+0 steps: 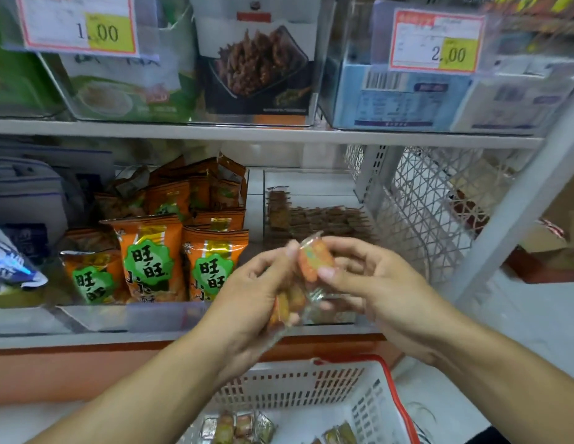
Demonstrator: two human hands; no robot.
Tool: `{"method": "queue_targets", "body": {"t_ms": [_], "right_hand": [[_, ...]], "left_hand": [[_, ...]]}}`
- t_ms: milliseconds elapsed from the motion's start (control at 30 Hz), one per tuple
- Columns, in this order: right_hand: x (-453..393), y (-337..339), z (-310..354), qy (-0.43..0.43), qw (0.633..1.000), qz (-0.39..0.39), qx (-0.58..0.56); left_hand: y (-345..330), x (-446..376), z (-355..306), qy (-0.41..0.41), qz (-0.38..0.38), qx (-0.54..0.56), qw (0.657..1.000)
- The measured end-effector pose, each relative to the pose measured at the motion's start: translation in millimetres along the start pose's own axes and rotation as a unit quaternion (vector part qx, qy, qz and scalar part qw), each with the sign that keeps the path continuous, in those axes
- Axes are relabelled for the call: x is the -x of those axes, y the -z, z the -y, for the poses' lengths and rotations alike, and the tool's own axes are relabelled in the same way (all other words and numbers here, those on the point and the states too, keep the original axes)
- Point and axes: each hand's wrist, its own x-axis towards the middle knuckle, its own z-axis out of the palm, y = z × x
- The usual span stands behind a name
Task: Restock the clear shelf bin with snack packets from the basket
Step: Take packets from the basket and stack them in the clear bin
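Note:
My left hand [257,293] and my right hand [372,277] meet in front of the lower shelf, both holding small clear snack packets [311,267] with orange contents. The left hand grips a bunch of them low down; the right thumb and fingers pinch the top packet. Behind the hands stands the clear shelf bin [311,187], with a stack of brown snack packets [314,219] at its back. Below, the white basket with a red rim [388,376] holds several more small packets [237,427].
Orange snack bags [154,261] fill the clear bin to the left. The upper shelf [215,131] carries boxed goods and price tags. A white wire mesh panel [430,206] and a slanted shelf post [516,203] stand on the right.

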Motion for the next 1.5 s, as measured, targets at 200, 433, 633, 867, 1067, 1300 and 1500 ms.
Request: {"method": "queue_targets", "body": {"t_ms": [200, 433, 633, 867, 1067, 1300, 1500], "right_hand": [[3.6, 7.7, -10.8, -0.062, 0.994, 0.045, -0.083], [0.5, -12.7, -25.1, -0.080, 0.984, 0.023, -0.156], [4.0, -14.4, -28.7, -0.093, 0.978, -0.008, -0.185], [10.9, 6.9, -16.6, 0.377, 0.854, -0.082, 0.349], [10.6, 13.9, -16.0, 0.390, 0.833, -0.015, 0.391], [13.6, 26.7, 0.2, 0.366, 0.887, 0.008, 0.283], [6.0, 20.1, -13.8, 0.323, 0.922, -0.028, 0.211]], "left_hand": [[0.1, -6.6, -8.5, 0.047, -0.014, 0.195, 0.980], [0.8, -5.3, -2.9, 0.013, 0.014, 0.125, 0.992], [8.2, -4.2, -0.7, -0.027, 0.004, 0.017, 0.999], [14.3, 2.0, -3.1, 0.037, -0.001, -0.055, 0.998], [16.0, 7.3, -8.7, 0.013, 0.033, -0.028, 0.999], [25.6, 5.4, -12.3, -0.026, -0.008, -0.064, 0.998], [24.8, 4.8, -1.1, -0.019, 0.013, -0.133, 0.991]]}}
